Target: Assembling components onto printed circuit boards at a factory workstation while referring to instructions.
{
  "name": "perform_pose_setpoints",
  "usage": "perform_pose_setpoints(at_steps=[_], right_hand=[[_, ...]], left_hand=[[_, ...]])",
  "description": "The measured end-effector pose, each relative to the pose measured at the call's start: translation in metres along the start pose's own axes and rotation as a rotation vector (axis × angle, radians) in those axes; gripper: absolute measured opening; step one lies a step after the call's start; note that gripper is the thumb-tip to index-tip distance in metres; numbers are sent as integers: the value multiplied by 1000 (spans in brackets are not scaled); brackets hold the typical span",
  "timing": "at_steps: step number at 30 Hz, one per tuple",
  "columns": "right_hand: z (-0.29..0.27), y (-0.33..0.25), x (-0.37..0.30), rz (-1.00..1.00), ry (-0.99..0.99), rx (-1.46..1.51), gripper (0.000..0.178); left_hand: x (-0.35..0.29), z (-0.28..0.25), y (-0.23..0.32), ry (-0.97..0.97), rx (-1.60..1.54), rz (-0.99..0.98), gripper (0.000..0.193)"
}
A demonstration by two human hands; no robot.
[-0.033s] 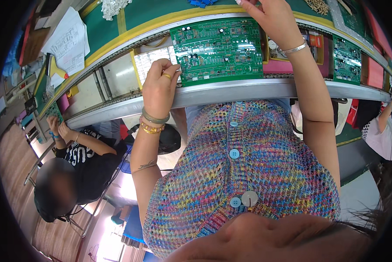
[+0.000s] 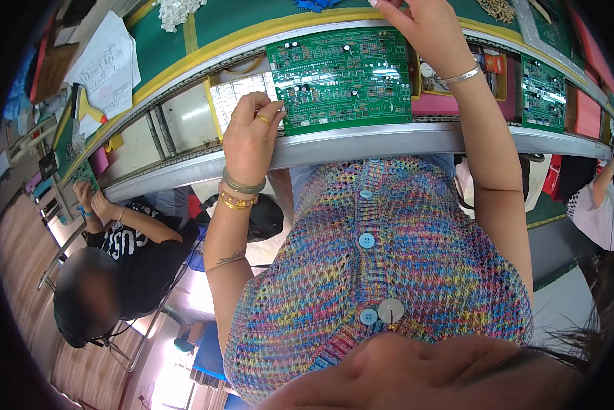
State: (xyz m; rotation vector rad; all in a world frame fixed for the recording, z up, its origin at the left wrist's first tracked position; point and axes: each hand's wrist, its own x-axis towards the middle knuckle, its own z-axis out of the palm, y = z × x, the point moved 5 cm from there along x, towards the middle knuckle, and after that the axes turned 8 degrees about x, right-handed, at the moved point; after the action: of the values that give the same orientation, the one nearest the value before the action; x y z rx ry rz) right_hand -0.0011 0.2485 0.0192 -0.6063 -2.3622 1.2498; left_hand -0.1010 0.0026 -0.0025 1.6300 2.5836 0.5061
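A large green circuit board (image 2: 341, 82), with small black, white and striped components, lies across the rails in front of me. My left hand (image 2: 253, 133) is at the board's left edge, thumb and fingertips pinched together. Whatever they hold, if anything, is too small to make out. My right hand (image 2: 426, 31) reaches past the board's far right corner, over the green bench top. Its thumb stretches to the left, apart from the fingers, which the upper picture edge partly cuts off; I see nothing held. Blue parts (image 2: 315, 5) lie in a pile left of that hand.
White parts (image 2: 177, 12) and tan pin-like parts (image 2: 496, 9) lie in heaps on the bench. Another green board (image 2: 544, 92) sits on the rails at right. Printed sheets (image 2: 105, 68) lie at far left. A co-worker (image 2: 139, 239) handles a board at left.
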Motion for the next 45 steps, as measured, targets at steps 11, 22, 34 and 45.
perform_pose_setpoints(at_steps=[11, 22, 34, 45], right_hand=[[0, 0, -1, -95, 16, -86, 13], [0, 2, -1, -79, 15, -95, 14], [0, 3, -2, -88, 17, -95, 14], [-1, 2, -1, -132, 29, -123, 14]], left_hand=[[0, -3, 7, 5, 91, 57, 17], [-1, -1, 6, -22, 83, 66, 17], [-2, 0, 1, -5, 82, 51, 17], [0, -1, -1, -40, -8, 66, 27]])
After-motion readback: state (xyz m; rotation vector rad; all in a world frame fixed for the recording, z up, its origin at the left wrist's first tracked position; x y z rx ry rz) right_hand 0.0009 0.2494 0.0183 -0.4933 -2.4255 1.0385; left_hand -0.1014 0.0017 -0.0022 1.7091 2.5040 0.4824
